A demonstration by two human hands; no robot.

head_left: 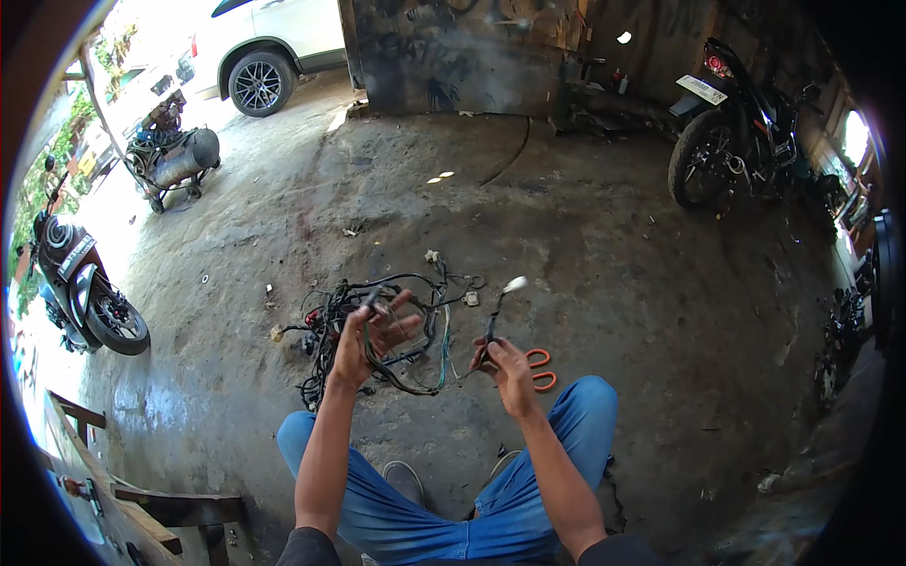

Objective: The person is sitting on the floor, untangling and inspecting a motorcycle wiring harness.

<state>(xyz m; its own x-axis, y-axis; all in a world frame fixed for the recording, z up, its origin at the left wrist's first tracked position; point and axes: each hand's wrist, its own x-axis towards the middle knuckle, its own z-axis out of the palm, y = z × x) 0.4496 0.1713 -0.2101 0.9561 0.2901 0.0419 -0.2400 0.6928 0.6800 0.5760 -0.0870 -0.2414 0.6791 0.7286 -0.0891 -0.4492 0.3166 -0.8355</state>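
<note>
A tangled wiring harness (326, 330) of black cables, with some green and white wires, lies on the floor in front of me. My left hand (376, 338) is raised over it, with a dark strand of the harness at the thumb and the other fingers spread and slightly blurred. Right of it, my right hand (510, 371) pinches a black taped cable. That cable stands up from the fingers and ends in a white plug connector (514, 283). Beside the right hand are two orange loop handles (541, 381), like those of scissors; their other end is hidden.
My knees in blue jeans (585, 424) flank the work. Motorcycles stand at left (90, 283) and far right (717, 141). An air compressor (179, 160) and a white car (274, 47) are at the far left. A wooden bench (175, 505) is at the near left.
</note>
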